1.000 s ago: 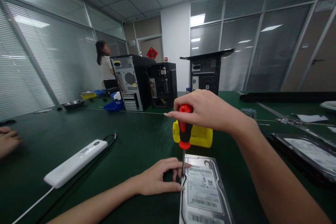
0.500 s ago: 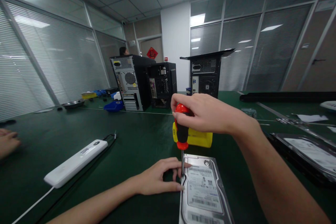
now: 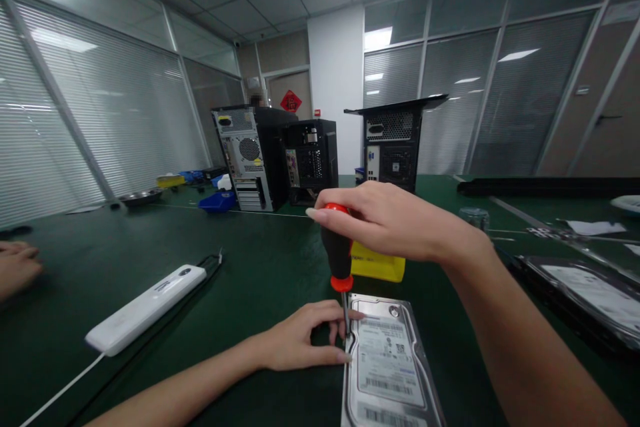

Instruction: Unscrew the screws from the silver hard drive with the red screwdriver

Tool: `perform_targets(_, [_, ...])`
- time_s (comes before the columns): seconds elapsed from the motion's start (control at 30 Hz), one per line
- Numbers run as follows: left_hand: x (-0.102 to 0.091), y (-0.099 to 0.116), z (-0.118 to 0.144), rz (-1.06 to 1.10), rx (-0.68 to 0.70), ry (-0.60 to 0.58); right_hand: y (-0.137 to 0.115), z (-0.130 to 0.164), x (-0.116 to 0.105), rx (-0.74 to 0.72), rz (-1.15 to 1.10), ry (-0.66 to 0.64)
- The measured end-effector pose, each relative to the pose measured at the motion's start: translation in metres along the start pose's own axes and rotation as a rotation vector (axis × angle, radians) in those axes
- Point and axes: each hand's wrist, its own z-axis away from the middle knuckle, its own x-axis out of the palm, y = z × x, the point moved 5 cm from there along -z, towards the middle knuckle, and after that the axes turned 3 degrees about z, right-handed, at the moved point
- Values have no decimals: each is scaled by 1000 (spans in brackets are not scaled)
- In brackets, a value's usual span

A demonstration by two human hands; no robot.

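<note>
A silver hard drive (image 3: 387,373) with a white label lies flat on the green table, its near end cut off by the bottom of the view. At its left edge, my left hand (image 3: 310,337) holds it, the thumb on the edge and a fingertip over the top beside the screwdriver shaft. My right hand (image 3: 385,220) is closed round the red and black handle of a screwdriver (image 3: 338,250) from above, with some fingers hidden. The screwdriver leans slightly left at the top, and its tip meets the left edge of the drive.
Behind the screwdriver sits a yellow object (image 3: 377,265). A white power strip (image 3: 150,307) with cords lies at left, and another person's hand (image 3: 17,270) rests farther left. Computer cases (image 3: 273,153) stand at the back, near a blue bin (image 3: 217,201). Another hard drive (image 3: 585,293) is at right.
The screwdriver handle has tilted to the left, and my right hand has shifted left and changed its hold, its thumb now stretched out. My left hand and the drive have stayed put.
</note>
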Motion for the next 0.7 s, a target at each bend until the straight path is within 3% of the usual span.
perform_targets(0.23, [0,1,0,7,4,-11,-1,1,-1,-37,-98,-1])
perform_targets(0.5, [0,1,0,7,7,-3,-7,5,-4,-114,-359,-85])
perform_targets(0.7, [0,1,0,17,4,-5,-5,3,-3,-76,-192,-24])
